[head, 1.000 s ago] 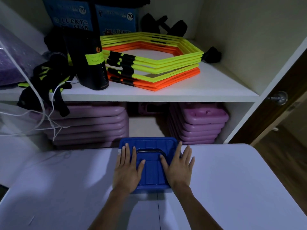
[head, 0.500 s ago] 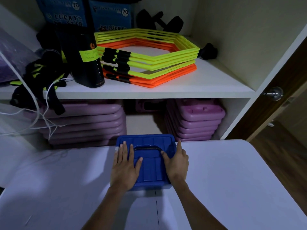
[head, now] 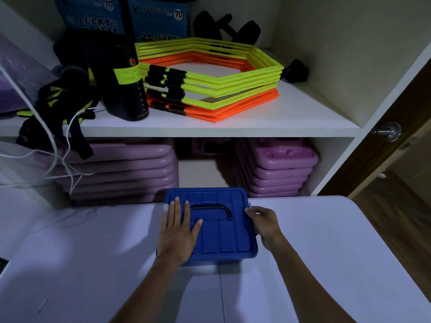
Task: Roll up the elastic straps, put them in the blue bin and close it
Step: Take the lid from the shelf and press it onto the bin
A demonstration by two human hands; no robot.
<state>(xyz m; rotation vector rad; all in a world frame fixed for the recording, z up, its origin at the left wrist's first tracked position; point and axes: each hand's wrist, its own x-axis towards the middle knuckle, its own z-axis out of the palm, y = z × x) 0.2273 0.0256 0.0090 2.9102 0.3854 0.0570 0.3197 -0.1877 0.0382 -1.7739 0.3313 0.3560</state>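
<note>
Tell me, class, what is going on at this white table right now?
A person is closing a blue plastic bin that sits on the white table in front of a shelving unit. The left hand lies flat on the ribbed lid, beside its black carry handle. The right hand grips the lid's right edge, apparently at a latch. The lid is on; no elastic straps are visible, so whether they are inside cannot be seen.

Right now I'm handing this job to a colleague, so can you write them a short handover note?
Left hand: flat on the lid, left half, holding nothing.
Right hand: curled at the lid's right edge, near a pale clip.
Blue bin: on the white table, lid on, handle flat.
Done: no straps visible outside, presumably inside.
Left: confirm both side clips are snapped; cannot tell from here.
</note>
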